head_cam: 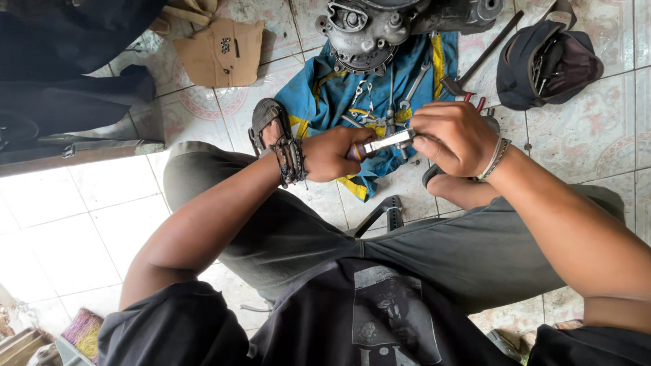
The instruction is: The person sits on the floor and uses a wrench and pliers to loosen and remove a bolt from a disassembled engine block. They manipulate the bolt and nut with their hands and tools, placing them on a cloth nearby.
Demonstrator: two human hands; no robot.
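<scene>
I squat over a tiled floor. My left hand [337, 154] grips the handle end of a silver hand tool [388, 142], and my right hand [453, 137] closes over its other end. Both hands meet above a blue and yellow cloth [324, 91] spread on the floor. Several wrenches [411, 87] and small metal parts lie on that cloth. A grey metal engine casing [369, 27] sits at the cloth's far end. What the right fingers pinch is hidden.
A dark open tool bag [546, 64] lies at the far right beside a long metal rod [485, 53]. A piece of cardboard with small nuts [222, 51] lies far left. A black metal bracket [381, 213] rests between my knees. Dark bags [61, 74] fill the left.
</scene>
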